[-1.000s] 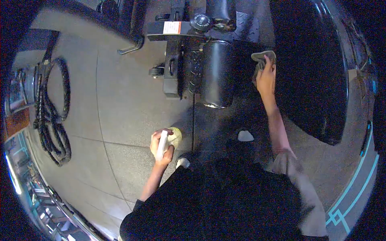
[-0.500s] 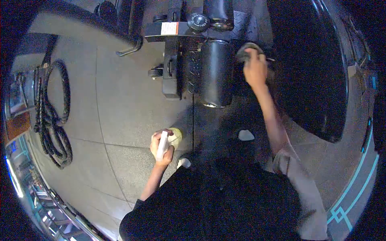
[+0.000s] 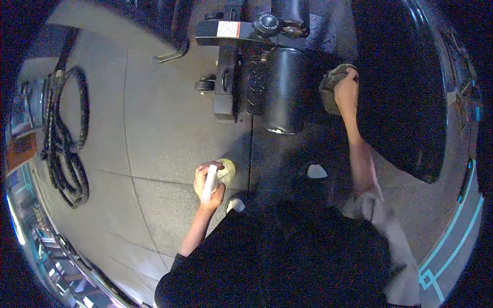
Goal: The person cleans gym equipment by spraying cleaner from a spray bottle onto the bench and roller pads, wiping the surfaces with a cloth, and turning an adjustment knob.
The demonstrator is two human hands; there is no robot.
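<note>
Dark seams (image 3: 132,177) are crossing the grey floor (image 3: 159,113), turquoise lines (image 3: 461,239) are running along its right, and light (image 3: 150,268) is pooling lower left.

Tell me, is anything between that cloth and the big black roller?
Nothing visible stands in the way: the right hand holds the cloth, and only a dark gap shows between it and the black roller.

I see the left hand (image 3: 201,180) gripping a spray bottle (image 3: 227,172), the right hand (image 3: 347,94) a cloth (image 3: 330,91); rope (image 3: 72,177) lies toward the floor's (image 3: 164,128) left edge.

Matt cloth (image 3: 330,96), glossy padded roller (image 3: 285,84)
</note>
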